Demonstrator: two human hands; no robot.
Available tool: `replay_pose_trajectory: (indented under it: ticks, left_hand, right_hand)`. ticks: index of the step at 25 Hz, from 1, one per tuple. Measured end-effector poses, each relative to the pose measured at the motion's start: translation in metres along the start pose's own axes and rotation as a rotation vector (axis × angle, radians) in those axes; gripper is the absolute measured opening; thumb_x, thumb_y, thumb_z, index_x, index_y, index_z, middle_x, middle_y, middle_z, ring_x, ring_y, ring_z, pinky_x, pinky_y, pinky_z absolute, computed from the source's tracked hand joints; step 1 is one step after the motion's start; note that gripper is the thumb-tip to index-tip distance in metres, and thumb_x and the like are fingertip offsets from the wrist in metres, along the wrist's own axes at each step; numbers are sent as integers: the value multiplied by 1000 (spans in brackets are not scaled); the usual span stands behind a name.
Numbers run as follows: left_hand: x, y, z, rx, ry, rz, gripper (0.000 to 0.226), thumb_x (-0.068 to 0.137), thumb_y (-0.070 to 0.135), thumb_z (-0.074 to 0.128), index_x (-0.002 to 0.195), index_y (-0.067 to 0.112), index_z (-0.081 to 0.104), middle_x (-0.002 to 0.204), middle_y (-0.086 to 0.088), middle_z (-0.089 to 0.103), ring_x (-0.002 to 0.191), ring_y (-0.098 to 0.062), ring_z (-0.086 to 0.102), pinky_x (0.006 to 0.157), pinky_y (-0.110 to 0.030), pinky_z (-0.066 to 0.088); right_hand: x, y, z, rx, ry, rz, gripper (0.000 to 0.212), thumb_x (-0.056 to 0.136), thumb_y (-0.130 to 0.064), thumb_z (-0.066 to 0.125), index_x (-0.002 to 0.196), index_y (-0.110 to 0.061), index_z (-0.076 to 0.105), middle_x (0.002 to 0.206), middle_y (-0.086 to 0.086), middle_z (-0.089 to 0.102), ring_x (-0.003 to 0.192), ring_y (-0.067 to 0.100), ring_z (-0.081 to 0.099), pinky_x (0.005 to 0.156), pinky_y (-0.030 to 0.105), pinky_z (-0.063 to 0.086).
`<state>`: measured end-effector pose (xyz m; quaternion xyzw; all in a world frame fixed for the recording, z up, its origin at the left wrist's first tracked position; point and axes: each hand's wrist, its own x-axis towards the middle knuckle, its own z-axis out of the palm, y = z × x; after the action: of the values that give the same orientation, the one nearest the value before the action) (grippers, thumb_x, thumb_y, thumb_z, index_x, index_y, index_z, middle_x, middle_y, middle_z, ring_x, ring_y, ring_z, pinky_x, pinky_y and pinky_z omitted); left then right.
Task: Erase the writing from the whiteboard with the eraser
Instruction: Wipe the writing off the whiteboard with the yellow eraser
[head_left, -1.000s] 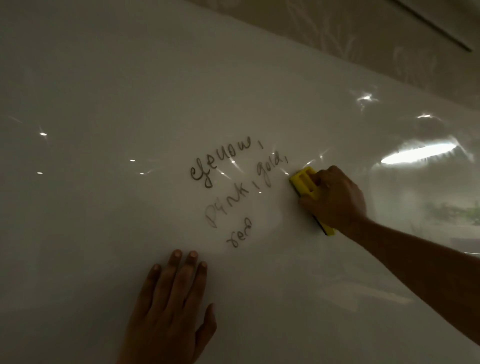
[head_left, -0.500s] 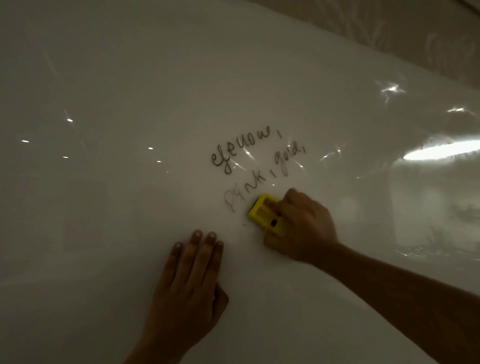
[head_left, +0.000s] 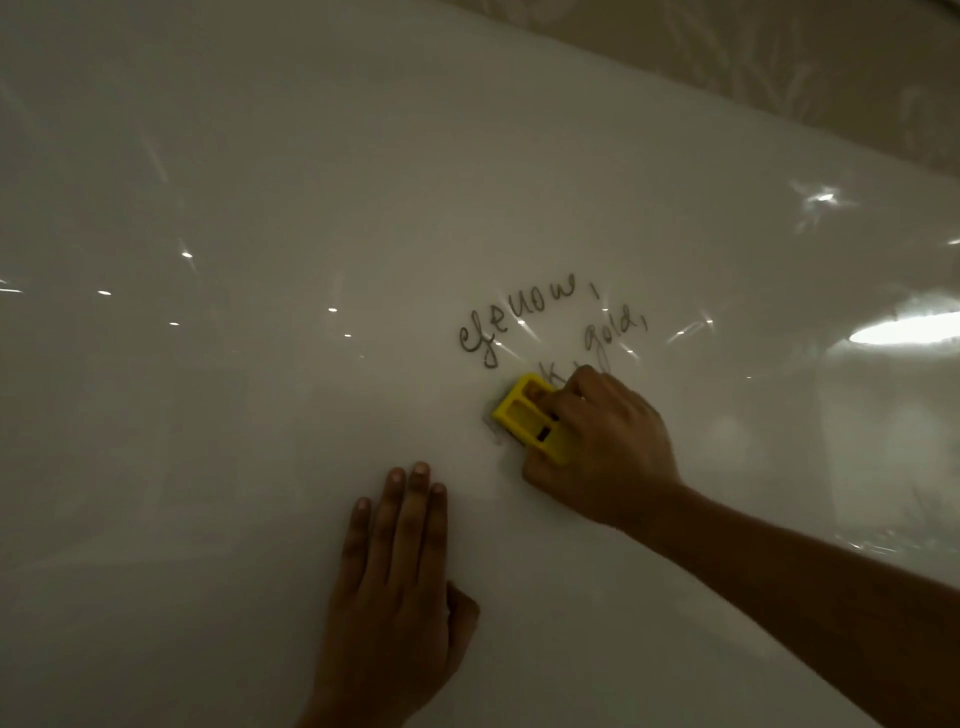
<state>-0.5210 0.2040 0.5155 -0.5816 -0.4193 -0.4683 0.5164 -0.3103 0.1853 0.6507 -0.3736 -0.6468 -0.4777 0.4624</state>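
Your right hand (head_left: 602, 447) grips the yellow eraser (head_left: 527, 415), pressed on the whiteboard (head_left: 260, 208) at five o'clock of the writing (head_left: 524, 317). Your left hand (head_left: 400, 587) lies flat, fingers extended, at seven o'clock of the eraser.

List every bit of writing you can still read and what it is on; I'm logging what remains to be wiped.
"yellow," handwritten on the whiteboard, first letters unclear
"gold," on the same board, to its right and lower
"k," a remnant just above the yellow eraser; the rest is hidden or wiped
No print readable on the eraser.
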Motion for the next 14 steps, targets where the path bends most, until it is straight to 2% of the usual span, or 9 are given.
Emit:
replay_pose_trajectory:
  ticks: [1,4,5,6,9,10,11,14]
  left_hand:
    - [1,-1,0,4,0,3,78,77,29,49,148,-3,39,159,-22,37,151,-38,30,118,-58,29]
    - [0,1,-1,17,3,12,76,78,28,48,146,-4,41,158,-22,39,149,-37,32,117,-60,31]
    - [0,1,-2,19,-1,14,77,76,28,49,147,-3,41,158,-21,40,150,-37,31,117,-60,30]
    - [-1,1,-1,19,-6,11,79,75,28,50,147,-3,41,158,-21,39,150,-36,30,118,-59,29]
    - [-1,0,0,25,-11,-9,82,72,28,50,148,-2,40,160,-19,38,151,-34,29,119,-58,28]
    - [-1,1,0,28,-13,-7,82,72,28,50,148,-2,40,160,-19,38,151,-35,29,120,-58,28]
    - [0,1,-1,27,-17,-1,82,72,28,51,148,-2,40,160,-19,38,151,-35,29,119,-58,28]
    - [-2,0,0,35,-18,18,83,73,29,52,148,-3,39,160,-20,37,151,-37,30,119,-59,28]
  right_hand:
    - [-2,-11,4,39,4,-22,41,63,-49,65,94,-23,60,85,1,51,71,23,51,60,29,39]
    - [-24,-17,11,81,-90,-387,48,66,-49,66,105,-22,64,89,3,54,72,23,50,58,31,42]
    - [-20,-8,8,49,-98,-435,48,66,-50,67,105,-21,65,89,4,56,72,24,52,58,31,42]
    - [-10,2,3,14,-91,-389,48,65,-51,68,103,-21,66,89,4,57,72,25,54,58,30,42]
    - [19,13,-3,47,8,20,42,63,-50,68,94,-21,65,86,0,54,73,24,56,59,27,41]
    - [21,9,-2,77,26,66,40,64,-51,66,92,-22,63,86,-1,52,73,22,54,59,27,40]
    - [18,6,0,95,25,26,40,64,-51,64,92,-23,60,86,-2,51,73,21,53,58,27,42]
    - [-5,22,1,36,-126,-374,49,67,-52,64,107,-24,61,92,2,55,74,23,53,59,31,46]
